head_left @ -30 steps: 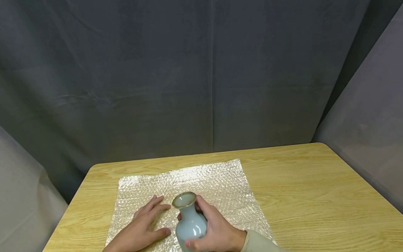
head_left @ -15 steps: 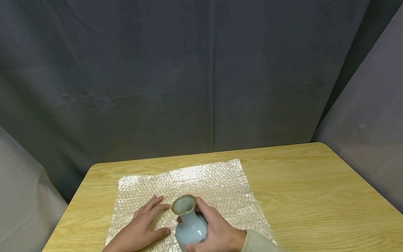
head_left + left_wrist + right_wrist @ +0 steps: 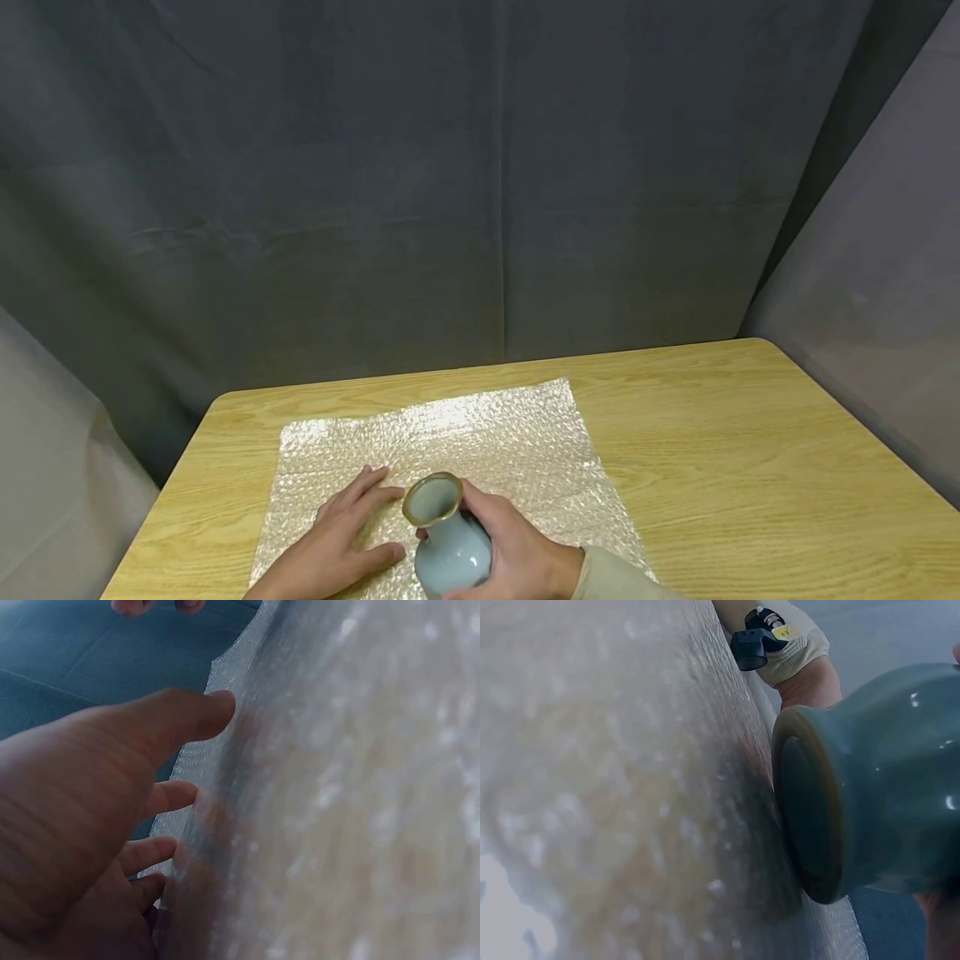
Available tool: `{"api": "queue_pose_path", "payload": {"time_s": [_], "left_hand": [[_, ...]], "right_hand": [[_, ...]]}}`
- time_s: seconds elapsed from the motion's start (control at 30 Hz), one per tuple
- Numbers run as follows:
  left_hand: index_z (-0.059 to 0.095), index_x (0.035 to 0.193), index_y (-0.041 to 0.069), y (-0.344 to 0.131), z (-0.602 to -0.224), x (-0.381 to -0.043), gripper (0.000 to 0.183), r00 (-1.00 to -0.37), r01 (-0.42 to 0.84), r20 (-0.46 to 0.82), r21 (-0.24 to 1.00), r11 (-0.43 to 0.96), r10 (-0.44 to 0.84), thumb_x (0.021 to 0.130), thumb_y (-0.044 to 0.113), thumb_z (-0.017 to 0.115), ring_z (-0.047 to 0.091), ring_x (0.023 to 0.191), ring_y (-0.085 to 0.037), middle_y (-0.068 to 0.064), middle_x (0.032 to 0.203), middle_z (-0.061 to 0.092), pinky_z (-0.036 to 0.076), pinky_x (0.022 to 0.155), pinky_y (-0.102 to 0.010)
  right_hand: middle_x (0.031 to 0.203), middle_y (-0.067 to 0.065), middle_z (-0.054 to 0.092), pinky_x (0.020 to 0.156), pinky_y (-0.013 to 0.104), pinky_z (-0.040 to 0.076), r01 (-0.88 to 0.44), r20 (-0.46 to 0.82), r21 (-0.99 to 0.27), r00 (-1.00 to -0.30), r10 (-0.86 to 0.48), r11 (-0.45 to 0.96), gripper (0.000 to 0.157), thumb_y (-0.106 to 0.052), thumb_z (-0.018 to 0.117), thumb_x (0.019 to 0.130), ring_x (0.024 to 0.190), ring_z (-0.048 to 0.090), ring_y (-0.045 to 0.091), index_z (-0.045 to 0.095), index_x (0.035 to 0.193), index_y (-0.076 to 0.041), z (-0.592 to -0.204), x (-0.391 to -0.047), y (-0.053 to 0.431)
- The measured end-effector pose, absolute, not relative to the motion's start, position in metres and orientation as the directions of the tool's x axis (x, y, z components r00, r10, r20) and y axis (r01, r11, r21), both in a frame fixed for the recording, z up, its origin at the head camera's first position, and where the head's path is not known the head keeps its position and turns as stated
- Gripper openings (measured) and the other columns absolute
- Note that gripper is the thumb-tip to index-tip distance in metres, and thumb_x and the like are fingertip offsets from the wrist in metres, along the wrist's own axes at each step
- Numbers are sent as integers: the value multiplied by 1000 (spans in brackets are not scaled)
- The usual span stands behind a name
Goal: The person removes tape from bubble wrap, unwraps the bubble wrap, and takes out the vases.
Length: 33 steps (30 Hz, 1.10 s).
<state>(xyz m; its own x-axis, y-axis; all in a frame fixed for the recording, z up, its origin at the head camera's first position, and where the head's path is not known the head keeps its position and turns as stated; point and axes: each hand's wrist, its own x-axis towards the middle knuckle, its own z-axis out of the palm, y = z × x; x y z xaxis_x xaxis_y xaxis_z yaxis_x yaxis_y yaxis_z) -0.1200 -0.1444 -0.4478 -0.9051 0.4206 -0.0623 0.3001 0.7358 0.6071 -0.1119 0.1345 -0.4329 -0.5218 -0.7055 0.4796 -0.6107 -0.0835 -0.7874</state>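
Note:
A pale blue-green vase [image 3: 453, 560] with a brown rim is tilted over the bubble wrap [image 3: 510, 442] in the head view. My right hand [image 3: 519, 546] grips its body from the right, thumb in front and fingers behind. In the right wrist view, the brown-ringed foot of the vase [image 3: 900, 780] leans at an angle, its lower edge at the wrap. To the left of the vase, my left hand [image 3: 337, 537] lies with fingers spread. Its fingertips touch the wrap in the left wrist view, where the hand [image 3: 97, 787] holds nothing.
The bubble wrap lies flat on a wood-grain table [image 3: 750, 450]. Dark grey curtain [image 3: 375, 208] hangs behind the table's far edge, and lighter cloth panels [image 3: 885, 275] flank it. A small wrist camera [image 3: 751, 649] on the left arm shows in the right wrist view.
The vase has tipped further, its mouth coming down and turning more toward the head camera, with my right hand still round it. My left hand has stayed in place.

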Motion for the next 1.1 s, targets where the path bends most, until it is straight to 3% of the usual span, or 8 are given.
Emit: {"api": "queue_pose_path", "payload": {"time_s": [0.23, 0.73, 1.1], "left_hand": [[55, 141, 45, -144, -449, -120, 57, -906, 288, -74, 611, 738, 416, 89, 65, 69, 23, 159, -43, 0, 168, 36, 27, 109, -84], [54, 141, 48, -145, -449, -120, 57, -909, 291, -67, 604, 742, 411, 89, 66, 69, 23, 160, -41, 1, 168, 36, 26, 110, -85], [55, 140, 46, -145, -449, -120, 56, -905, 309, -51, 604, 735, 423, 89, 64, 70, 24, 159, -43, 0, 167, 38, 27, 110, -84]], "right_hand": [[124, 15, 68, 96, 28, 59, -635, 491, -767, -494, -718, -87, 76, -21, 80, 87, 115, 67, 6, 36, 149, -14, -431, -113, 134], [129, 13, 66, 95, 28, 59, -560, 414, -827, -539, -733, -55, 73, -22, 77, 89, 116, 66, 5, 37, 149, -19, -430, -111, 135], [128, 11, 67, 95, 26, 58, -587, 395, -809, -523, -755, -17, 72, -25, 78, 89, 114, 65, 2, 38, 149, -24, -430, -111, 135]]}}
